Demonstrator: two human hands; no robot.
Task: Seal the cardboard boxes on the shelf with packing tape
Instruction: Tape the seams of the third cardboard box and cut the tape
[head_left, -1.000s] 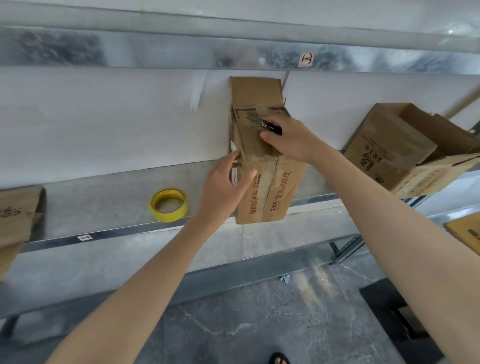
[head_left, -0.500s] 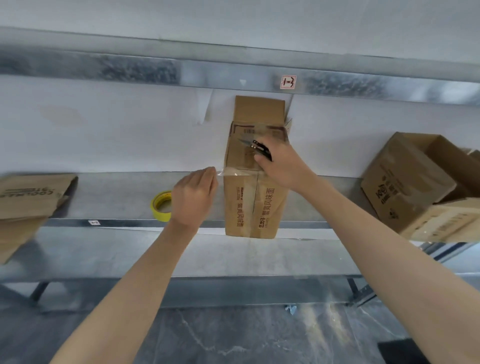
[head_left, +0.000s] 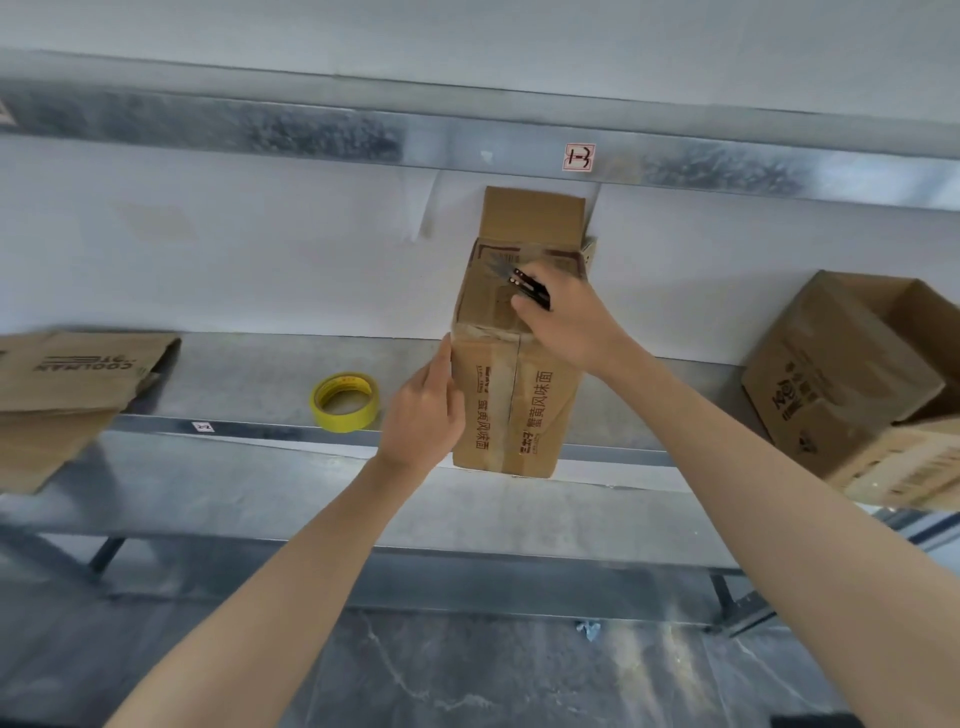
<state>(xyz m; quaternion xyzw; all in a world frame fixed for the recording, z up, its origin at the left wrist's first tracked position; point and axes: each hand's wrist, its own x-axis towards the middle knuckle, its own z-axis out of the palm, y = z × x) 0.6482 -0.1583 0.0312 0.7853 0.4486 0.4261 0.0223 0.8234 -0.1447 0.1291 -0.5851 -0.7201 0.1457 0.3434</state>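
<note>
The middle box (head_left: 540, 415) stands on the metal shelf (head_left: 234, 374), its near end overhanging the front edge and its far flap standing up against the wall. The left hand (head_left: 423, 410) lies with straight fingers pressed flat on the box's left side, while the right hand (head_left: 571, 327) rests on its top, fingers curled round a small black cutter (head_left: 530, 288). A yellow tape roll (head_left: 344, 401) lies left of the box, just beside the left hand, with another box (head_left: 67, 374) far left and an open box (head_left: 841, 374) far right.
</note>
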